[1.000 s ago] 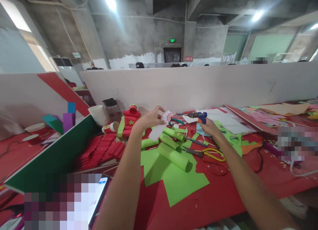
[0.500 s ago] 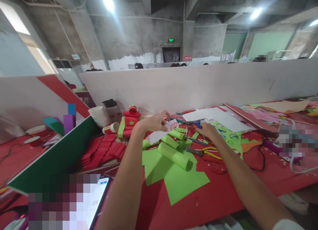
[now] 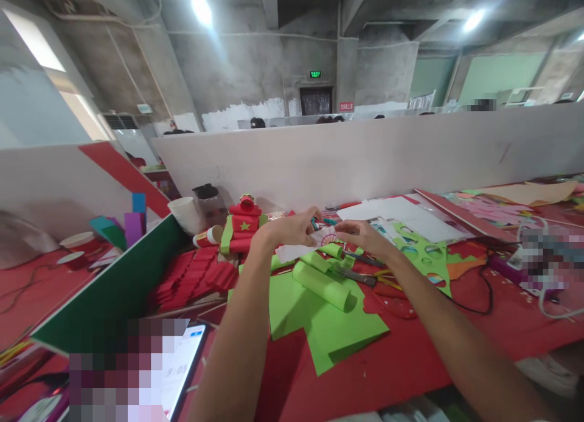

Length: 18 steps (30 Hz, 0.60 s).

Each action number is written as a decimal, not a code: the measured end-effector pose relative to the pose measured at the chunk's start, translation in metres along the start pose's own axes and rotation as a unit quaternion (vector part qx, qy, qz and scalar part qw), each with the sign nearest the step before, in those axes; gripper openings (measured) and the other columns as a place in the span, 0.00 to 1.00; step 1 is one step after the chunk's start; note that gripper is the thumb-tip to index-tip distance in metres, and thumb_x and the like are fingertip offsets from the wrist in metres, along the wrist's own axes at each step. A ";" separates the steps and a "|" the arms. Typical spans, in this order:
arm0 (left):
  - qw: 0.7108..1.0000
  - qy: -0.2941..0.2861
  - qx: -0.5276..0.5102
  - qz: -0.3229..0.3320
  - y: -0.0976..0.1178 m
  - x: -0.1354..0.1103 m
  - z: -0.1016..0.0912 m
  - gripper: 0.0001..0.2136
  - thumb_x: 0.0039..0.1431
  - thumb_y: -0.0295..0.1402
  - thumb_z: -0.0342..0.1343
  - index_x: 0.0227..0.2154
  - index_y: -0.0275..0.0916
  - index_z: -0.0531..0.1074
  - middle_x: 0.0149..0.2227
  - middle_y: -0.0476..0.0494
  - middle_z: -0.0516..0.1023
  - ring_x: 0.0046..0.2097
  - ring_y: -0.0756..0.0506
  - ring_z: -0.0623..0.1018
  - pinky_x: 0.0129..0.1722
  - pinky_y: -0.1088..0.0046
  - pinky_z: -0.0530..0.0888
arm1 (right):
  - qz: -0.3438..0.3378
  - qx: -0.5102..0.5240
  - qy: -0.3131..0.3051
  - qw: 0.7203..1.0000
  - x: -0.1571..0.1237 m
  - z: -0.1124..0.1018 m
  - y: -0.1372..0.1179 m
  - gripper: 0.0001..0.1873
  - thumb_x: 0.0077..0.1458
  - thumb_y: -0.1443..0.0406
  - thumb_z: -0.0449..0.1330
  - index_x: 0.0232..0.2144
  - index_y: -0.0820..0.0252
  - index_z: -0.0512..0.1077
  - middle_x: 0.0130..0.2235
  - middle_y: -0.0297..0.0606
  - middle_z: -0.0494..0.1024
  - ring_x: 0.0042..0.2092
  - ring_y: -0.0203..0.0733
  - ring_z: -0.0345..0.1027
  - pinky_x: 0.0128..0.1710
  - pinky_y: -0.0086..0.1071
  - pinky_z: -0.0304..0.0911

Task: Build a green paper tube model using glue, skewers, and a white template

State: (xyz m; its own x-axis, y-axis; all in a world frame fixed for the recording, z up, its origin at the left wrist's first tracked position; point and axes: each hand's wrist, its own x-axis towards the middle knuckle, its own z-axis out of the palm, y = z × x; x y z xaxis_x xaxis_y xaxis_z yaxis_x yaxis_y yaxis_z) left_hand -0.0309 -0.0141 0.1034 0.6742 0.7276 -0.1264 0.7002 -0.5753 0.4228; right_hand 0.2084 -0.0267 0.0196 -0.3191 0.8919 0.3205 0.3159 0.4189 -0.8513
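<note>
My left hand [image 3: 292, 227] pinches a white paper cut-out [image 3: 296, 249] with a pink and yellow fan pattern, held just above the red table [image 3: 410, 361]. My right hand [image 3: 360, 232] has come in beside it, fingers closed at the fan end of the same paper. Below both hands lie several rolled light-green paper tubes [image 3: 322, 284] on a light-green sheet [image 3: 328, 328]. The glue gun is hidden from view.
A red paper tower with a yellow star [image 3: 244, 224] stands left of my hands, next to a paper cup [image 3: 186, 215] and folded red paper [image 3: 191, 276]. Yellow-handled scissors [image 3: 387, 279], green scraps, white sheets [image 3: 401, 212] and a black cable lie right. A phone [image 3: 182, 370] lies near left. A white partition [image 3: 365, 154] runs behind.
My right hand set down the blue glue gun and moved left to join my left hand at the white fan paper. My left hand lowered slightly.
</note>
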 end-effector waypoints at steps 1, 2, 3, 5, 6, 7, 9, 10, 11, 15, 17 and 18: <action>1.000 -0.004 0.006 -0.008 0.001 0.001 0.001 0.30 0.51 0.41 0.59 0.55 0.44 0.55 0.38 0.44 0.76 0.32 0.46 0.73 0.29 0.72 0.64 | 0.008 0.010 -0.004 1.000 0.000 0.005 -0.002 0.22 0.50 0.50 0.64 0.42 0.58 0.77 0.36 0.38 0.77 0.34 0.39 0.68 0.30 0.29 0.62; 1.000 -0.005 0.013 -0.014 0.002 0.002 0.002 0.30 0.51 0.41 0.59 0.56 0.44 0.55 0.38 0.44 0.77 0.33 0.46 0.73 0.29 0.72 0.64 | 0.012 0.017 -0.007 1.000 0.000 0.009 -0.003 0.21 0.50 0.51 0.64 0.40 0.59 0.77 0.35 0.37 0.77 0.32 0.38 0.67 0.28 0.29 0.61; 1.000 -0.006 0.018 -0.017 0.004 0.003 0.003 0.31 0.50 0.42 0.59 0.56 0.44 0.55 0.39 0.44 0.77 0.33 0.45 0.74 0.29 0.72 0.64 | 0.012 0.021 -0.011 1.000 0.000 0.012 -0.003 0.20 0.50 0.51 0.64 0.39 0.59 0.78 0.34 0.37 0.77 0.32 0.38 0.67 0.27 0.28 0.60; 0.999 -0.007 0.027 -0.018 0.006 0.004 0.004 0.31 0.50 0.41 0.59 0.56 0.45 0.56 0.40 0.43 0.78 0.35 0.44 0.75 0.30 0.72 0.64 | 0.005 0.023 -0.010 1.000 0.002 0.016 -0.001 0.18 0.49 0.52 0.65 0.36 0.60 0.79 0.33 0.36 0.77 0.31 0.38 0.66 0.27 0.28 0.59; 0.999 -0.006 0.031 -0.018 0.007 0.004 0.005 0.31 0.50 0.41 0.59 0.56 0.45 0.56 0.41 0.43 0.78 0.36 0.43 0.76 0.31 0.71 0.65 | 0.005 0.024 -0.006 1.000 0.002 0.017 0.001 0.18 0.48 0.52 0.65 0.36 0.59 0.79 0.32 0.36 0.78 0.32 0.38 0.67 0.28 0.28 0.60; 0.999 -0.005 0.036 -0.018 0.008 0.005 0.006 0.31 0.50 0.40 0.59 0.56 0.45 0.56 0.42 0.42 0.78 0.37 0.43 0.76 0.31 0.71 0.65 | 0.008 0.025 -0.004 1.000 0.003 0.018 0.003 0.18 0.47 0.53 0.66 0.36 0.59 0.80 0.32 0.36 0.78 0.32 0.38 0.67 0.29 0.29 0.60; 0.999 -0.003 0.047 -0.022 0.009 0.006 0.007 0.31 0.50 0.40 0.59 0.57 0.44 0.56 0.43 0.41 0.78 0.39 0.42 0.77 0.32 0.71 0.65 | 0.025 0.031 -0.007 0.999 0.005 0.020 0.008 0.19 0.45 0.52 0.67 0.36 0.58 0.79 0.32 0.36 0.78 0.32 0.40 0.68 0.29 0.30 0.62; 0.998 -0.002 0.052 -0.025 0.010 0.006 0.008 0.32 0.50 0.40 0.59 0.57 0.44 0.55 0.43 0.41 0.78 0.39 0.41 0.77 0.33 0.71 0.65 | 0.034 0.036 -0.010 0.999 0.007 0.021 0.011 0.20 0.44 0.52 0.67 0.36 0.58 0.79 0.32 0.36 0.78 0.32 0.40 0.68 0.29 0.30 0.63; 0.998 -0.002 0.055 -0.027 0.010 0.007 0.008 0.32 0.50 0.40 0.59 0.58 0.44 0.55 0.44 0.41 0.78 0.39 0.41 0.77 0.33 0.71 0.65 | 0.041 0.039 -0.013 0.998 0.007 0.022 0.013 0.20 0.44 0.52 0.68 0.36 0.58 0.79 0.32 0.36 0.78 0.32 0.40 0.68 0.29 0.30 0.63; 0.998 0.001 0.049 -0.026 0.012 0.009 0.010 0.33 0.50 0.42 0.59 0.58 0.43 0.54 0.44 0.40 0.78 0.39 0.42 0.77 0.34 0.70 0.66 | 0.041 0.048 -0.002 0.998 0.008 0.023 0.015 0.18 0.44 0.53 0.67 0.35 0.59 0.79 0.31 0.35 0.78 0.31 0.40 0.68 0.29 0.30 0.63; 0.999 0.021 0.023 -0.023 0.009 0.008 0.007 0.33 0.52 0.45 0.58 0.59 0.44 0.53 0.45 0.40 0.77 0.41 0.42 0.77 0.36 0.71 0.67 | 0.034 0.051 0.014 0.998 0.007 0.019 0.013 0.16 0.44 0.54 0.67 0.32 0.60 0.79 0.30 0.35 0.78 0.30 0.39 0.67 0.30 0.30 0.62; 0.999 0.035 0.008 -0.024 0.005 0.006 0.005 0.33 0.53 0.47 0.57 0.59 0.44 0.53 0.47 0.39 0.77 0.42 0.42 0.77 0.37 0.71 0.68 | 0.032 0.052 0.026 0.998 0.006 0.016 0.012 0.16 0.45 0.54 0.67 0.31 0.60 0.78 0.29 0.35 0.78 0.30 0.38 0.67 0.30 0.30 0.62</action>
State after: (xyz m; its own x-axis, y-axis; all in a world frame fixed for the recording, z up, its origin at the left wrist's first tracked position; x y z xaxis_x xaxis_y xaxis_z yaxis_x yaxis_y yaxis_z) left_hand -0.0220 -0.0142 0.0997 0.6225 0.7783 -0.0826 0.7350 -0.5450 0.4035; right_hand 0.1963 -0.0192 0.0045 -0.2538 0.9250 0.2826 0.2384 0.3430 -0.9086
